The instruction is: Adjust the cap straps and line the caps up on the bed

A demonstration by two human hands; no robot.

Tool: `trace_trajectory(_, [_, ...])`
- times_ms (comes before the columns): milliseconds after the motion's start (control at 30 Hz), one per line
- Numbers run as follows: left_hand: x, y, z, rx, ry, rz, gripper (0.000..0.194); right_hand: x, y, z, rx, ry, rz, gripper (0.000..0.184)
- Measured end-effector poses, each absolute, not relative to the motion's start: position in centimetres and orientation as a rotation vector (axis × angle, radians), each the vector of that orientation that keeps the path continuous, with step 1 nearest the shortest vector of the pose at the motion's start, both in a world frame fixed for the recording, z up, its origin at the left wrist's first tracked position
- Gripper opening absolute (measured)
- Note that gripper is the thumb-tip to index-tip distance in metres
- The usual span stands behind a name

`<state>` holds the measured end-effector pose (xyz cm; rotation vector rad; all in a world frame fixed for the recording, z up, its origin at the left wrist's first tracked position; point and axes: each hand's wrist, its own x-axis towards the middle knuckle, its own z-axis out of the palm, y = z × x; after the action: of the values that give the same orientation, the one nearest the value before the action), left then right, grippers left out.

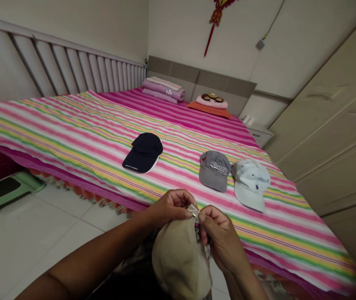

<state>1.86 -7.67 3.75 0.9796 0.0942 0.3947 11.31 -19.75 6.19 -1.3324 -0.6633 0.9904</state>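
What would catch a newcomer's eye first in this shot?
Probably the bed's brightly striped cover, running across the middle of the view, with a dark cap lying on it and a gray cap and a pale cap further right. Next, at the bottom center, the left hand and right hand hold a beige cap by its metal buckle. A red ornament hangs on the wall above the headboard.

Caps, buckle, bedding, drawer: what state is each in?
Beige cloth cap, held
Small silver metal buckle, pinched between left hand and right hand; fastening unclear
Navy cloth cap, lying unheld
Grey lettered cloth cap, lying crown up
Pale cloth cap, lying crown up
Purple flowered bedding, folded
White nightstand drawer, shut
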Motion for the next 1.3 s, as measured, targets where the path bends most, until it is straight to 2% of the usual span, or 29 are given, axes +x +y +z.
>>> trace_trajectory(433, [1.73, -7.70, 3.47, 0.949, 0.087, 0.414, 0.028, 11.11, -19.77, 6.25, -1.333, -0.654, 0.946, 0.024])
trace_trajectory(867, [1.92, -7.95, 3.30, 1.064, 0.095, 0.473, 0.027, 10.96, -19.80, 6.67, -1.232, -0.557, 1.078, 0.024])
trace_trajectory(1300, [2.11, -7.98, 3.25, 1.071, 0.064, 0.423, 0.031, 11.22, -20.02, 6.61, -1.317, -0.636, 1.010, 0.023])
